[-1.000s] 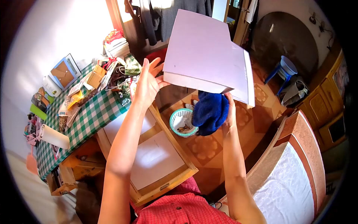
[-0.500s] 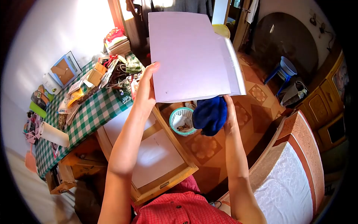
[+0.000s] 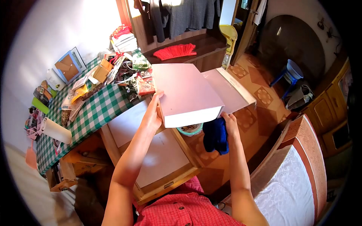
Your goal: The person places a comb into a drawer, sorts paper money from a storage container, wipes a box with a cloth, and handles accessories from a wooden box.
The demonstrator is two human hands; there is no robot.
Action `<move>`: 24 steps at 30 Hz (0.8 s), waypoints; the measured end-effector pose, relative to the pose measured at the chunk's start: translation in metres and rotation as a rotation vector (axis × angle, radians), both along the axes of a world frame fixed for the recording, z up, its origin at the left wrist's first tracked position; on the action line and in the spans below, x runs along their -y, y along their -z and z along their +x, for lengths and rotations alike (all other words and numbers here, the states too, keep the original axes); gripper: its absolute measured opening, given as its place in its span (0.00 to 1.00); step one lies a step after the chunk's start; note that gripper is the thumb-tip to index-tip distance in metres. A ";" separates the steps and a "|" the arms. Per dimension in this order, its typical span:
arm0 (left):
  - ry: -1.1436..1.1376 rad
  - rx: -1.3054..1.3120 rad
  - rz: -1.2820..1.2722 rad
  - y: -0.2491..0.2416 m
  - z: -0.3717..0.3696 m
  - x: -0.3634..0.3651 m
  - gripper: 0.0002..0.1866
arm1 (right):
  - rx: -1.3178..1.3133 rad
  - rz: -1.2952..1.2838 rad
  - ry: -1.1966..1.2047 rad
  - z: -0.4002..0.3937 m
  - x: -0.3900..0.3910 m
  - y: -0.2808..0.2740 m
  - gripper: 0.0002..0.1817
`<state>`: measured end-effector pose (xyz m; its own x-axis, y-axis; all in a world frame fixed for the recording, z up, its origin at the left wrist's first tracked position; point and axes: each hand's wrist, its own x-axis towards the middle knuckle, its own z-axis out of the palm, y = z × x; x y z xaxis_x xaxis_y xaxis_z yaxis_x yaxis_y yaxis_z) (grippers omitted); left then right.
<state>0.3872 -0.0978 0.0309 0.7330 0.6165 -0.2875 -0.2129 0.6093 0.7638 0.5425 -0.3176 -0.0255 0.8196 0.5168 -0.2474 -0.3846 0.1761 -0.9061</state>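
A pale pink box [image 3: 186,86] is held up in front of me, its broad face turned upward and a white side facing me. On its right a hinged flap [image 3: 232,90] stands folded out. My left hand [image 3: 153,115] grips the box's left side, thumb over the top edge. At the near right corner, my right hand [image 3: 231,126] is closed on a dark blue cloth [image 3: 215,137], which hangs below the box. Its fingertips are right at the flap's edge. What is inside the box is hidden.
Below, a wooden drawer [image 3: 167,185] lined with white paper is pulled out. A turquoise basket [image 3: 191,132] is partly hidden under the box. The checked tablecloth [image 3: 102,105] carries clutter at left. A bed [image 3: 286,184] is at right; a red pleated item [image 3: 174,51] lies on the dark ledge.
The box has come down and tilted, so its white side and folded-out flap now show. Both hands have moved lower, the blue cloth still in the right one. More of the basket is covered.
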 end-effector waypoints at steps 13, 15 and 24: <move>0.032 0.012 -0.057 0.017 -0.002 0.006 0.27 | 0.102 -0.023 0.026 0.003 0.009 0.009 0.17; 0.108 0.152 -0.028 0.021 -0.007 0.007 0.27 | 0.122 0.055 0.068 -0.002 0.010 0.008 0.17; 0.099 0.090 -0.029 0.026 -0.003 0.012 0.28 | 0.050 -0.018 0.094 -0.013 0.024 0.004 0.15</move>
